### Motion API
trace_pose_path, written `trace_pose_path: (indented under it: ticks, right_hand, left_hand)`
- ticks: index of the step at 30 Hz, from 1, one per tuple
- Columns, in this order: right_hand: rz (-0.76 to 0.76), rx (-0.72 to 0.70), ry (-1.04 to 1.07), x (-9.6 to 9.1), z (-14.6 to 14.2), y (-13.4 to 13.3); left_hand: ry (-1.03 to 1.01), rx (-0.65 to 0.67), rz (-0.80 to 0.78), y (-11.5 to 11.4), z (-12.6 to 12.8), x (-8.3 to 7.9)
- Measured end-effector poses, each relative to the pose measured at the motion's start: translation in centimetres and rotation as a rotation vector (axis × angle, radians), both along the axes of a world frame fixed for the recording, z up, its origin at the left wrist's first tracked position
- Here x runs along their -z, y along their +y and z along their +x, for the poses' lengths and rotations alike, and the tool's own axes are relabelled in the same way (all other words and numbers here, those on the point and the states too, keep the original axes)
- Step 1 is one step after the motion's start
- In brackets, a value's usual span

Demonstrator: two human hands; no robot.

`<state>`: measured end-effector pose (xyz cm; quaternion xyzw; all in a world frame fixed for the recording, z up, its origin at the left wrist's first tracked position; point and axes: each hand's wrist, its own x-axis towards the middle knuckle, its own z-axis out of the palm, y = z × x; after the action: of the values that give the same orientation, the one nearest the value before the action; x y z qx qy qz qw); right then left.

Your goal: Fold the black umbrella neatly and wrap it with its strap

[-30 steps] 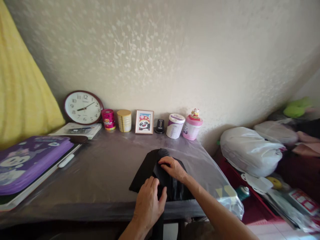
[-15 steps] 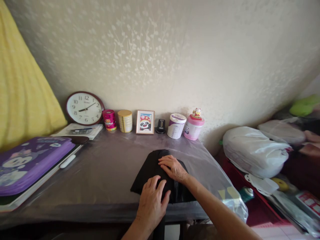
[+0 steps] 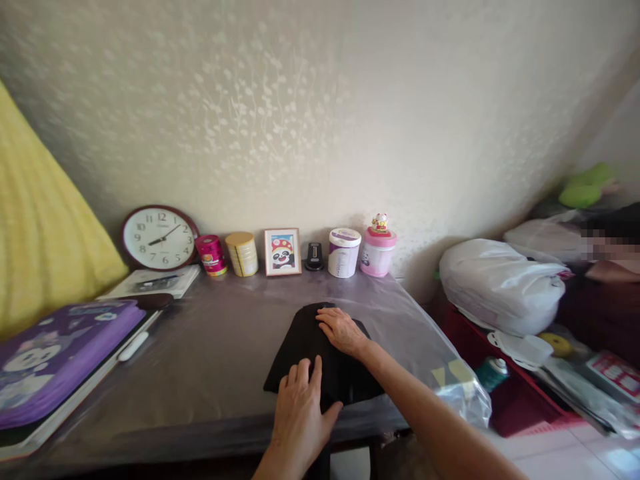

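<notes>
A black folded cloth (image 3: pixel 295 347) lies near the front edge of the table, with a dark strip hanging below the edge by my left wrist. My left hand (image 3: pixel 303 410) rests on its near part, fingers stretched forward and thumb spread to the right. Farther up, my right hand (image 3: pixel 343 330) lies flat on the cloth near its far end, fingers pointing left. Neither hand grips anything that I can see. The cloth's exact kind cannot be made out, since hands and forearm cover part of it.
A plastic-covered table (image 3: pixel 210 360) bears a purple case (image 3: pixel 65 360) on the left. Along the wall stand a clock (image 3: pixel 160 237), a picture frame (image 3: pixel 283 252) and several tins and tubs. Right of the table are a white bag (image 3: pixel 500 287) and a red bin (image 3: pixel 525 413).
My left hand has straightened its fingers and shifted slightly down. The right hand stays on the cloth's far part. The view has tilted and turned slightly right.
</notes>
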<state>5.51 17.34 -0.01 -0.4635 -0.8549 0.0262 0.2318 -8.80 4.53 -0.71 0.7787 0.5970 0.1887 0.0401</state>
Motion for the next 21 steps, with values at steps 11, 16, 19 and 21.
trace_pose_path:
  ticks: [11, 16, 19, 21]
  right_hand:
    - [-0.033, 0.067, 0.08, -0.8, 0.7, -1.6]
    - [-0.073, 0.087, 0.282, -1.0, 3.3, -1.2]
    - [-0.209, 0.224, 0.622, -1.5, 6.0, -0.5]
    - [-0.322, 0.331, 0.823, -1.8, 7.9, -0.3]
  left_hand:
    - [0.042, -0.202, -0.348, -0.8, 2.5, -0.2]
    - [-0.216, -0.185, -0.269, -0.7, 1.4, -0.6]
    - [-0.485, -0.189, -0.377, -1.1, 0.3, -2.9]
    - [-0.668, -0.182, -0.532, -1.8, -0.4, -4.9]
